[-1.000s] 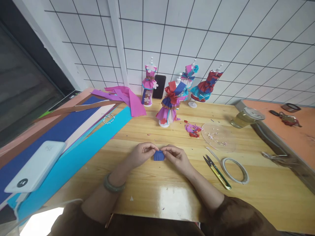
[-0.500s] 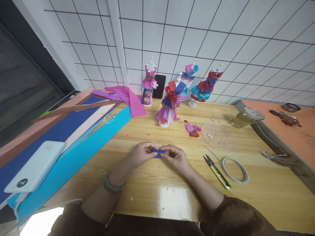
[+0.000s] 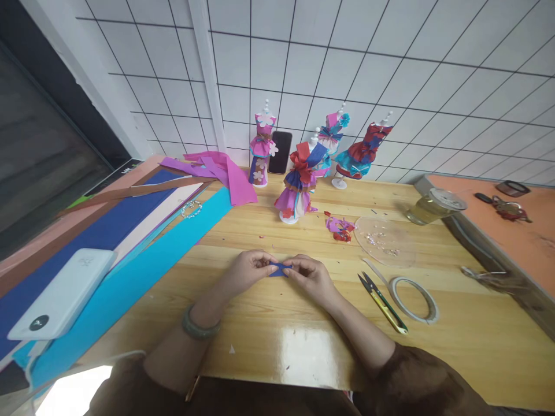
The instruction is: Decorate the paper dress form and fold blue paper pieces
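A small piece of dark blue crepe paper [image 3: 280,270] is stretched between my two hands, just above the wooden table [image 3: 251,323]. My left hand [image 3: 250,271] pinches its left end between thumb and fingers. Its right end sits in the pinch of my right hand [image 3: 313,278]. The fingertips cover parts of the paper, so its full shape is hidden. To the right of my right hand lie thread snips [image 3: 382,303] and a roll of white tape [image 3: 415,300] with a loose end.
Several small dress forms in paper dresses [image 3: 299,179] stand at the back near a phone [image 3: 280,152]. Coloured paper sheets [image 3: 173,248] and a white power bank [image 3: 63,293] cover the left side. A clear plate with beads [image 3: 385,242] and a cup [image 3: 436,206] are right.
The blue paper looks flatter and more spread between my fingertips than before. Both hands stay in nearly the same place.
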{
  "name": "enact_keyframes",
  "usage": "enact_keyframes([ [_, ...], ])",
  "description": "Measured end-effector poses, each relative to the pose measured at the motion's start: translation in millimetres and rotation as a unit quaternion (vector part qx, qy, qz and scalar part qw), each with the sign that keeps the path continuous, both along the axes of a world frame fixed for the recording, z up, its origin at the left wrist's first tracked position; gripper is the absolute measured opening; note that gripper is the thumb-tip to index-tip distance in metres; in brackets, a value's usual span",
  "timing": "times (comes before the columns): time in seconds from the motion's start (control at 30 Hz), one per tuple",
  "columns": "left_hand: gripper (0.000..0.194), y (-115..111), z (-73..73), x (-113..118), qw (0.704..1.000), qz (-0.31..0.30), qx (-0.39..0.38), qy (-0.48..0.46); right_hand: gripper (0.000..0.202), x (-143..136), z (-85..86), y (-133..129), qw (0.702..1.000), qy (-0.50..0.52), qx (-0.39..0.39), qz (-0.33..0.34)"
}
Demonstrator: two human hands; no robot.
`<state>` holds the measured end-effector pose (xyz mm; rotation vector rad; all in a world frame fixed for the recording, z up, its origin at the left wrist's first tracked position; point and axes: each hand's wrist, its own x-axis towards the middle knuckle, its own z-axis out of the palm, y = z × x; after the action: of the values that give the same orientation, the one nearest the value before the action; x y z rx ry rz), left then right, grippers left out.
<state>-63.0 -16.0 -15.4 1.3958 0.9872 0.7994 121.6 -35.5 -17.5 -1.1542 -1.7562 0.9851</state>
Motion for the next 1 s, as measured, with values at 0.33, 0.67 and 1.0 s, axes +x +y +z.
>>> enact_keyframes([
  [0.33, 0.02, 0, 5.4, 2, 0.996, -0.002, 0.08, 0.03, 0.017, -1, 1.3, 0, 1.0, -0.008, -0.013, 0.006],
  [0.67, 0.025, -4, 5.5, 3, 0.994, -0.014, 0.08, 0.079, 0.018, -4, 0.5, -2, 1.0, 0.003, -0.027, 0.011],
  [1.0, 0.025, -2, -5.9, 1, 0.998, -0.018, 0.045, 0.03, 0.023, -3, -3.1, -2, 0.991, 0.066, -0.113, 0.003],
])
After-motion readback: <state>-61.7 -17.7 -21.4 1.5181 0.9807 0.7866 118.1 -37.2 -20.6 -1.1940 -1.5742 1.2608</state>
